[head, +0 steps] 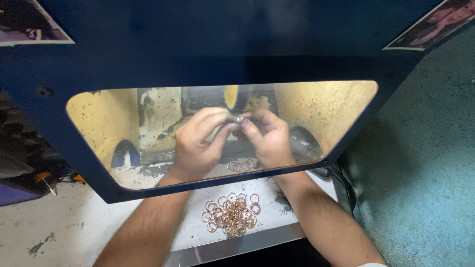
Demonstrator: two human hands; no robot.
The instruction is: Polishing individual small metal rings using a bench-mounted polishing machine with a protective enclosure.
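Copper-coloured rings lie heaped on the near surface while the left hand and right hand together pinch one small ring just below the far polishing wheel, where a slipping grip could fling it.

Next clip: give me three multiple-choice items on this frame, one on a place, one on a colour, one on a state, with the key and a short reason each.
1. Where does the pile of rings lie?
A. On the tray outside the hood opening
B. On top of the hood
C. On the green floor

2. What colour is the hood?
A. Red
B. Dark blue
C. White

3. How is the single ring held?
A. Lying loose on the tray
B. In the left hand alone
C. Between left hand and right hand

Key: 1 A, pile sits between the forearms. 2 B, panel is dark blue. 3 C, both hands' fingertips meet on it.
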